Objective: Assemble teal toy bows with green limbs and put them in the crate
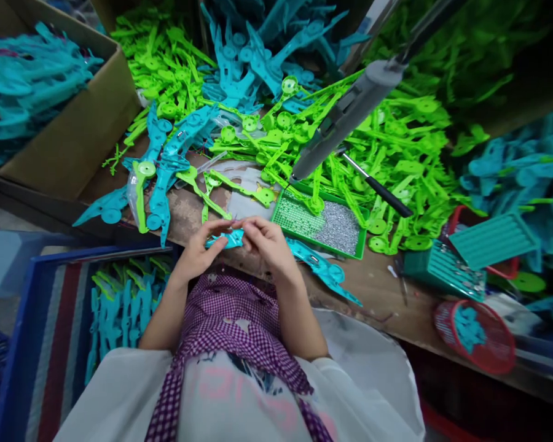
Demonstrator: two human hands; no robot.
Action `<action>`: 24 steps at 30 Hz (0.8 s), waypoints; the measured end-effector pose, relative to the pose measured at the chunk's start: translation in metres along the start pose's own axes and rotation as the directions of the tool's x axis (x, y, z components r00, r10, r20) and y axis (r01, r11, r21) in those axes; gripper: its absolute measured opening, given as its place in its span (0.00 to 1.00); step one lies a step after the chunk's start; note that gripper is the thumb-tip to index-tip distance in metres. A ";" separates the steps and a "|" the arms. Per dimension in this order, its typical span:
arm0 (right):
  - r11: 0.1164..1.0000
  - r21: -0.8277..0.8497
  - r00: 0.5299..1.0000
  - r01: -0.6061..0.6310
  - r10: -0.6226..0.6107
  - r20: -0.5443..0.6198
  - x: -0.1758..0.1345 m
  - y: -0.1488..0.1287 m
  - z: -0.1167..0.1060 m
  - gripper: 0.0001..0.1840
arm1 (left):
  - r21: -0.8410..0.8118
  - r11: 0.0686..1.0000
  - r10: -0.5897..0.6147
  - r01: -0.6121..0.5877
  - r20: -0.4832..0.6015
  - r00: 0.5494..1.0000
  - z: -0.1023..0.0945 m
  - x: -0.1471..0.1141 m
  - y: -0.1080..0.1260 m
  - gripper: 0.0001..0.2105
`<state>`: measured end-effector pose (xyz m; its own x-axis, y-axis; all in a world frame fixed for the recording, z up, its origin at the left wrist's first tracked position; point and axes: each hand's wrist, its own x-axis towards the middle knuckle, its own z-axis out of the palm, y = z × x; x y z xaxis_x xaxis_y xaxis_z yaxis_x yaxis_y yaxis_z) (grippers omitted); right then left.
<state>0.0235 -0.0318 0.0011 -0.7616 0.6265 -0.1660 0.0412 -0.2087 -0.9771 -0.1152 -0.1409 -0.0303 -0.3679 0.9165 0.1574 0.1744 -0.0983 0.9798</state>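
At the bench's front edge, the fingers and thumb of my left hand [194, 255] close on a small blue plastic part [230, 239]. My right hand [273, 248] meets it from the other side, thumb and fingertips pinched together at the part's right end; what lies inside that pinch is hidden. Just right of my right hand, a long blue shell piece [325, 267] rests along the bench edge. Whether it joins the held part behind my hand I cannot tell. Beyond my hands sits a green tray [360, 245] of small silvery screws.
A grey power screwdriver [345, 120] hangs over the tray, near a black-handled screwdriver [389, 196]. Green plastic arms [405, 166] and blue shells [258, 58] heap behind. A cardboard box [80, 120] stands left, a blue crate [21, 350] below, a red basket [493, 347] right.
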 end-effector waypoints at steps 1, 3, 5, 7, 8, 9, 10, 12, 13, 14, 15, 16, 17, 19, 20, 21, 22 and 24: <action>1.000 0.001 0.999 0.019 -0.019 0.032 0.004 -0.007 -0.004 0.18 | 0.038 0.999 -0.036 0.034 0.064 0.997 0.001 0.003 -0.006 0.18; 0.997 0.005 0.995 0.075 -0.075 0.068 0.010 -0.023 -0.010 0.22 | 0.162 0.985 -0.080 0.058 0.137 0.987 0.003 0.008 -0.016 0.22; 0.988 0.031 0.987 0.150 -0.152 0.053 0.012 -0.039 -0.012 0.26 | 0.284 0.958 -0.084 0.037 0.156 0.984 0.007 0.010 -0.022 0.23; 0.975 0.026 0.976 0.219 -0.219 0.005 0.003 -0.050 -0.017 0.28 | 0.377 0.926 -0.030 -0.016 0.116 0.993 0.011 0.010 -0.025 0.21; 0.972 -0.007 0.972 0.233 -0.233 -0.017 -0.005 -0.052 -0.022 0.28 | 0.424 0.904 0.014 -0.053 0.094 0.995 0.012 0.008 -0.026 0.21; 0.973 -0.061 0.974 0.225 -0.227 -0.028 -0.016 -0.052 -0.029 0.28 | 0.478 0.873 0.061 -0.096 0.089 0.994 0.012 0.006 -0.027 0.20; 0.973 -0.129 0.980 0.193 -0.198 -0.030 -0.028 -0.049 -0.037 0.27 | 0.537 0.831 0.100 -0.145 0.112 0.989 0.013 0.002 -0.029 0.21; 0.959 -0.273 0.996 0.076 -0.084 -0.019 -0.053 -0.035 -0.055 0.26 | 0.638 0.726 0.138 -0.256 0.230 0.963 0.013 -0.005 -0.034 0.21; 0.941 -0.338 0.999 0.012 -0.023 -0.027 -0.064 -0.024 -0.063 0.26 | 0.662 0.681 0.144 -0.314 0.299 0.943 0.013 -0.010 -0.037 0.20; 0.920 -0.390 0.997 -0.041 0.015 -0.070 -0.073 -0.012 -0.071 0.26 | 0.666 0.650 0.153 -0.366 0.357 0.922 0.013 -0.013 -0.040 0.17; 0.899 -0.431 0.991 -0.081 0.026 -0.131 -0.079 0.000 -0.077 0.26 | 0.652 0.640 0.168 -0.406 0.397 0.902 0.014 -0.016 -0.043 0.14; 0.881 -0.461 0.982 -0.109 0.025 -0.185 -0.082 0.012 -0.081 0.27 | 0.626 0.646 0.189 -0.437 0.423 0.886 0.015 -0.018 -0.045 0.12; 0.867 -0.482 0.973 -0.126 0.013 -0.230 -0.083 0.024 -0.084 0.27 | 0.594 0.661 0.214 -0.458 0.436 0.874 0.015 -0.019 -0.045 0.12; 0.854 -0.502 0.963 -0.137 -0.004 -0.270 -0.082 0.042 -0.085 0.28 | 0.537 0.691 0.265 -0.484 0.435 0.861 0.010 -0.015 -0.042 0.12; 0.855 -0.501 0.960 -0.138 -0.009 -0.280 -0.081 0.048 -0.086 0.29 | 0.523 0.697 0.287 -0.490 0.423 0.859 0.003 -0.010 -0.037 0.12; 0.859 -0.494 0.956 -0.138 -0.015 -0.293 -0.081 0.051 -0.086 0.29 | 0.529 0.695 0.301 -0.486 0.400 0.866 -0.009 -0.002 -0.032 0.12; 0.865 -0.484 0.950 -0.134 -0.027 -0.311 -0.081 0.052 -0.087 0.29 | 0.557 0.686 0.309 -0.468 0.359 0.881 -0.026 0.008 -0.026 0.12; 0.873 -0.472 0.935 -0.120 -0.061 -0.351 -0.086 0.048 -0.090 0.29 | 0.701 0.630 0.288 -0.334 0.189 0.939 -0.071 0.034 -0.013 0.10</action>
<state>0.1491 -0.0278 -0.0439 -0.4875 0.8615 -0.1420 0.4329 0.0972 -0.8962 -0.1952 -0.1357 -0.0288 -0.1228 0.9055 0.4062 0.8733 -0.0958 0.4777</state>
